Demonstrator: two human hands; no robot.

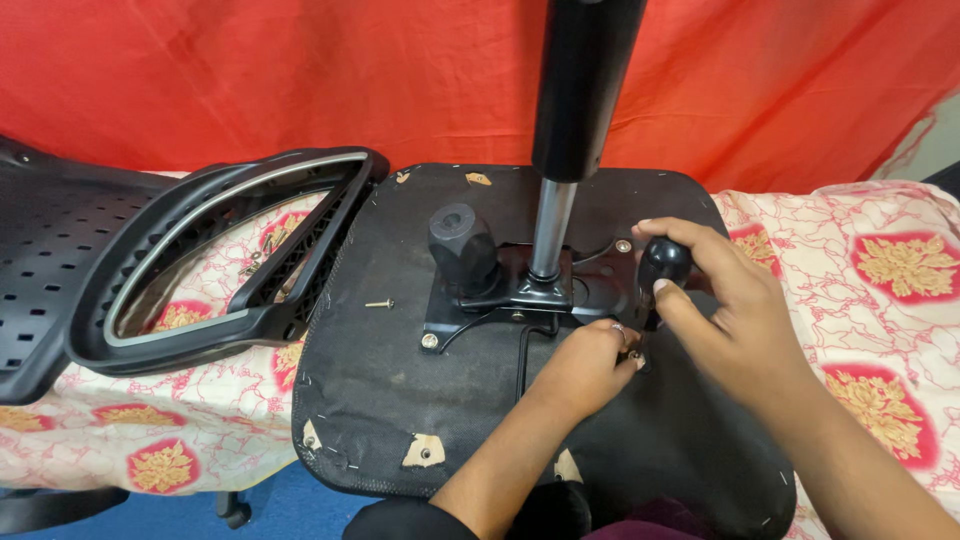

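Red cloth behind; right hand (730, 300) on rounded black knob (664, 258)

You have one view only, from the camera on your head, so no second view overlaps it. It looks down and forward from just above your own arms, close in on the work. Your forearms enter from the near edge, the left hand (585, 365) near the middle and the right hand (725, 310) just right of it. The upturned seat base (400, 390) fills the near centre, its gas cylinder (580, 90) rising out of the top edge. The red cloth backdrop (250, 70) closes off the far side.
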